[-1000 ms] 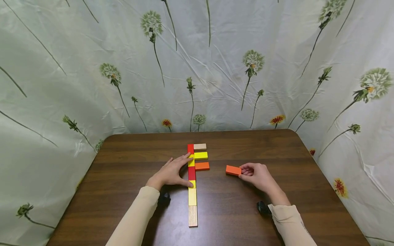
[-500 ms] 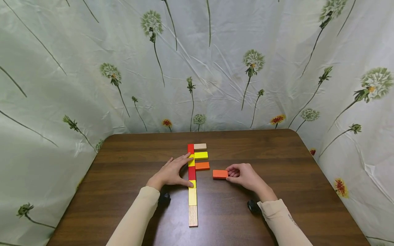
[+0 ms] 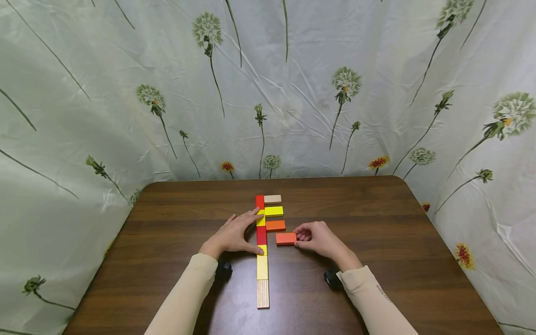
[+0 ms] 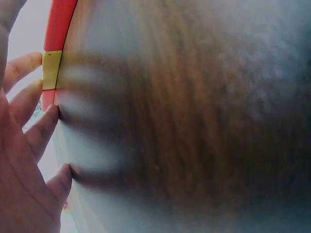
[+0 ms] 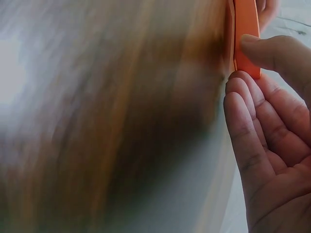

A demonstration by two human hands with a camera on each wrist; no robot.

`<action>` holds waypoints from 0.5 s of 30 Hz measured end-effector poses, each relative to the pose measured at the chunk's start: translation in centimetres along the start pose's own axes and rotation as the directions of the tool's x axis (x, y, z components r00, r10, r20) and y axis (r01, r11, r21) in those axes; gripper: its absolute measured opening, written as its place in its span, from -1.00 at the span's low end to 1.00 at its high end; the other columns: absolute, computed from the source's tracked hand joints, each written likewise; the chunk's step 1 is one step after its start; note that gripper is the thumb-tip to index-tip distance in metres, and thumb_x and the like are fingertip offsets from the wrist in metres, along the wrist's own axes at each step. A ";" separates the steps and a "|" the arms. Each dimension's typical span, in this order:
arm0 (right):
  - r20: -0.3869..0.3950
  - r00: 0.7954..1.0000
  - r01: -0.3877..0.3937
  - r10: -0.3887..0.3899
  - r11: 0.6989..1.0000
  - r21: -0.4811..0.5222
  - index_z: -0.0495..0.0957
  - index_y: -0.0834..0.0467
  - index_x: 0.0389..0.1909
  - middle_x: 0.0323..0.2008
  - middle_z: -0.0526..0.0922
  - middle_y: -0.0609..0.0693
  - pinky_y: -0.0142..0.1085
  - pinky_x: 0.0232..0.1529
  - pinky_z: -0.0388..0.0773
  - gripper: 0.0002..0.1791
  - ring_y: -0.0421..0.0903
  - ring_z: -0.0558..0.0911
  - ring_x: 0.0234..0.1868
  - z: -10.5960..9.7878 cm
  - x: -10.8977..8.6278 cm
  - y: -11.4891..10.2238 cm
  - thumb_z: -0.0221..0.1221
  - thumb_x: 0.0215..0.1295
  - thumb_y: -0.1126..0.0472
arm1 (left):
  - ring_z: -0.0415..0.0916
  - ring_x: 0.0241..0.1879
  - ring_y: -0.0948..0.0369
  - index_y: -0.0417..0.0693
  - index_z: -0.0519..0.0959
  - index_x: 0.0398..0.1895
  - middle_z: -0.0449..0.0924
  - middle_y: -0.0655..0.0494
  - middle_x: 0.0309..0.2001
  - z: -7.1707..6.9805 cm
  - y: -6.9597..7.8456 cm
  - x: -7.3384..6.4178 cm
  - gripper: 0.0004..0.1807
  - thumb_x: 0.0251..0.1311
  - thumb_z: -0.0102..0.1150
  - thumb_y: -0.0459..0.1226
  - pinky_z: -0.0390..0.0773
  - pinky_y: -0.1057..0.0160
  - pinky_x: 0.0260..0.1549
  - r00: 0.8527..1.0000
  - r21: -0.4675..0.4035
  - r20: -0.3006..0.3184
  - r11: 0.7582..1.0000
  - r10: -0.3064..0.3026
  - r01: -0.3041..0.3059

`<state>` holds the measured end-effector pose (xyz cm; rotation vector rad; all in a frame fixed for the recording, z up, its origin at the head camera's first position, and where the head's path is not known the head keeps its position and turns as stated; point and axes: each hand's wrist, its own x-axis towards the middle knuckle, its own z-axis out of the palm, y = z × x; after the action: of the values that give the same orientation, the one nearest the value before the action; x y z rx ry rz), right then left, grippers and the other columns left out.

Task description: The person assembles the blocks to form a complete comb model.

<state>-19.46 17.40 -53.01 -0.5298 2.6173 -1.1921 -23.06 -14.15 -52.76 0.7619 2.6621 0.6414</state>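
My right hand [image 3: 320, 239] pinches one end of an orange wooden block [image 3: 286, 239] between thumb and fingers, close over the table. The block's far end points left at a vertical column of blocks, with a gap between. In the right wrist view the thumb presses on the orange block's face [image 5: 249, 22]. My left hand [image 3: 232, 235] rests along the column's left side with fingers spread. Its thumb touches a small yellow block [image 3: 264, 248], and its fingertips touch another yellow block [image 3: 261, 222]. Between these lies a red block [image 3: 261, 235].
A red block [image 3: 260, 202] tops the column; a pale yellow block [image 3: 262, 267] and a striped wood block [image 3: 263, 294] form its near end. Natural wood [image 3: 273, 199], yellow [image 3: 274, 211] and orange [image 3: 275, 226] blocks stick out rightward. A floral curtain [image 3: 301, 93] hangs behind the brown table [image 3: 188, 200].
My right hand has carried the orange block leftward, closer to the column, and the block has turned level with the side blocks. My left hand has stayed in place.
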 end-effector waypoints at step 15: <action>0.032 0.999 0.023 -0.023 1.000 -0.003 0.77 0.25 -0.03 -0.30 0.76 -0.07 -0.48 -0.18 0.66 -0.72 -0.26 0.64 -0.30 1.2 1.5 -1.1 0.51 0.26 0.29 | -0.01 0.75 0.06 0.21 0.28 0.69 0.01 0.19 0.77 0.0 0.1 0.1 0.23 -0.07 0.57 0.37 -0.15 -0.41 0.66 1.000 0.002 0.007 1.000 -0.021 0.021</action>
<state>-20.14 15.25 -53.03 -0.5766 2.5938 -1.1759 -23.12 -14.00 -52.75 0.7349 2.6610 0.6300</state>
